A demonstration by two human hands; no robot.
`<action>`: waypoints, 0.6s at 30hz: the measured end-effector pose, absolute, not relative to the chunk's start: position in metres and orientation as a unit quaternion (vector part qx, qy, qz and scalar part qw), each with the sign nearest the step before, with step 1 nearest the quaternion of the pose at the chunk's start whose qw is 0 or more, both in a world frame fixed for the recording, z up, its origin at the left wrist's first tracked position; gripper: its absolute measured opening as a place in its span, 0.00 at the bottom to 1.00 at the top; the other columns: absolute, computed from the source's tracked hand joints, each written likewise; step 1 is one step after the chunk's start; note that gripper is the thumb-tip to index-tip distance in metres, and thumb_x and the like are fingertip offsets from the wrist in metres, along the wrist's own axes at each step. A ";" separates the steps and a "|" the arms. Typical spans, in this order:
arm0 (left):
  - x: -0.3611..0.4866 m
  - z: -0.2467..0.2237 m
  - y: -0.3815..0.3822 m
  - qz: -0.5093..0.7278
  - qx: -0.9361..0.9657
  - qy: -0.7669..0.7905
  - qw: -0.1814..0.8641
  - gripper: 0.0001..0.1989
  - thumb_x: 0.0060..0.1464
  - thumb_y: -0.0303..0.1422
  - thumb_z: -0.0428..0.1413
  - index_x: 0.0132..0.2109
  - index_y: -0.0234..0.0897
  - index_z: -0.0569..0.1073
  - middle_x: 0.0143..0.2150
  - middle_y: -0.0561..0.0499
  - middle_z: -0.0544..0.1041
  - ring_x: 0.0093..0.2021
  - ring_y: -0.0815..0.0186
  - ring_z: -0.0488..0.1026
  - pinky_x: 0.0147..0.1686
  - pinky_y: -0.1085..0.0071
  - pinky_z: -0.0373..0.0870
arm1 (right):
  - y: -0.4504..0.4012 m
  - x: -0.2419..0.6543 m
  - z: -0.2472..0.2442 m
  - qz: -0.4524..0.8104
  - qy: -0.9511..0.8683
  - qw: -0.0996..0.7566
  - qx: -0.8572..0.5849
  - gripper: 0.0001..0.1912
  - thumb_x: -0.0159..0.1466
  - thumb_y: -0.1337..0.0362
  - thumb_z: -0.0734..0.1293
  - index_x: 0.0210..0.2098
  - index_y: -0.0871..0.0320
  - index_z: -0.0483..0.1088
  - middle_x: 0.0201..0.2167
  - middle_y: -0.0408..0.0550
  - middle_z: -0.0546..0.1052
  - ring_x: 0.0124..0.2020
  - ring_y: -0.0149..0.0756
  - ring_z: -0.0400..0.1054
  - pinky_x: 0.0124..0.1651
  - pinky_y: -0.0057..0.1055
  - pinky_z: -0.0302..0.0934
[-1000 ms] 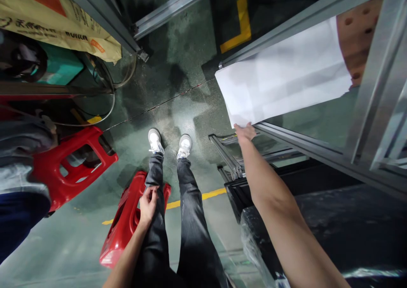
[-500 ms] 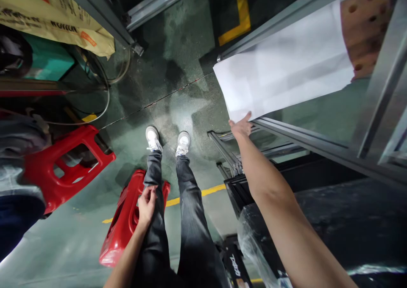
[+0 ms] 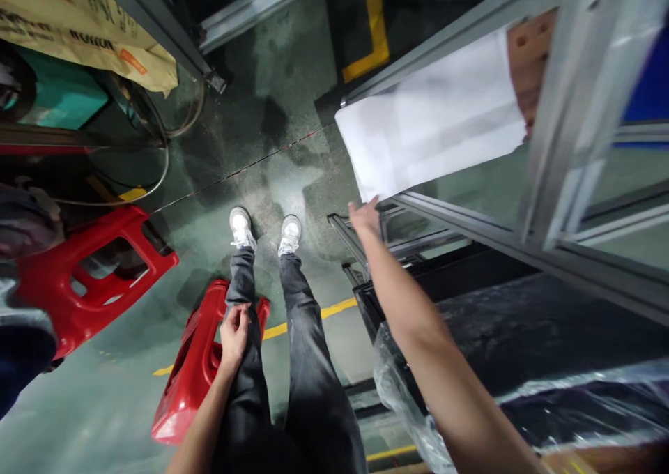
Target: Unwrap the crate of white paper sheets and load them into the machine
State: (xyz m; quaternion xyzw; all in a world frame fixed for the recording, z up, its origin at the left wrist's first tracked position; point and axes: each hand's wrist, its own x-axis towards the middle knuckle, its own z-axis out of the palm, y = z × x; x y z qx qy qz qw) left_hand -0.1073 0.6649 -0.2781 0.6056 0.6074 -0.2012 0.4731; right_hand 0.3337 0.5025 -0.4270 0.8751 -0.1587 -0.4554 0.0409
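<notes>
While the left hand (image 3: 233, 332) stays put, the right hand (image 3: 364, 216) has released the white sheet (image 3: 428, 136)

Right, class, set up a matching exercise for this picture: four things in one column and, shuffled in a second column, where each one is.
Things:
1. right hand
2. left hand
3. white sheet
4. red stool

Places:
A. resting on the person's own trouser leg
B. lying on its side on the floor beside the person's left leg
C. stretched out at the sheet's lower corner
D. lying across the metal frame

Pairs: 1-C, 2-A, 3-D, 4-B
</notes>
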 end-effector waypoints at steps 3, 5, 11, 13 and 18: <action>-0.105 -0.272 0.675 -0.213 0.624 0.598 0.457 0.29 0.65 0.56 0.52 0.51 0.37 0.83 0.37 0.45 0.83 0.38 0.57 0.78 0.43 0.65 0.71 | 0.524 0.277 -0.387 -0.478 -0.156 -0.029 0.864 0.25 0.77 0.51 0.64 0.62 0.65 0.70 0.52 0.58 0.78 0.52 0.39 0.75 0.59 0.40 0.70; -0.100 -0.268 0.688 -0.224 0.642 0.592 0.434 0.27 0.65 0.55 0.50 0.47 0.38 0.82 0.35 0.45 0.83 0.36 0.57 0.78 0.41 0.65 0.70 | 0.534 0.229 -0.355 -0.504 -0.159 -0.083 0.845 0.20 0.77 0.50 0.64 0.45 0.63 0.75 0.38 0.49 0.79 0.40 0.33 0.75 0.52 0.35 0.71; -0.076 -0.260 0.728 -0.240 0.722 0.518 0.391 0.26 0.66 0.52 0.47 0.24 0.42 0.66 0.24 0.49 0.70 0.29 0.62 0.66 0.34 0.67 0.58 | 0.521 0.088 -0.223 -0.488 -0.173 -0.243 0.820 0.20 0.77 0.49 0.61 0.39 0.59 0.72 0.25 0.40 0.72 0.26 0.29 0.71 0.34 0.25 0.64; -0.068 -0.252 0.734 -0.249 0.731 0.494 0.399 0.27 0.66 0.52 0.47 0.23 0.42 0.64 0.22 0.51 0.66 0.27 0.64 0.63 0.33 0.67 0.55 | 0.499 0.060 -0.178 -0.444 -0.173 -0.276 0.835 0.17 0.74 0.50 0.62 0.50 0.55 0.73 0.33 0.42 0.77 0.31 0.30 0.74 0.38 0.26 0.67; -0.036 -0.196 0.710 -0.249 0.717 0.415 0.501 0.21 0.67 0.49 0.51 0.52 0.38 0.76 0.26 0.54 0.74 0.26 0.63 0.68 0.33 0.69 0.59 | 0.413 0.043 -0.107 -0.309 -0.217 -0.287 0.880 0.31 0.70 0.43 0.58 0.60 0.59 0.67 0.48 0.54 0.77 0.39 0.36 0.75 0.43 0.33 0.71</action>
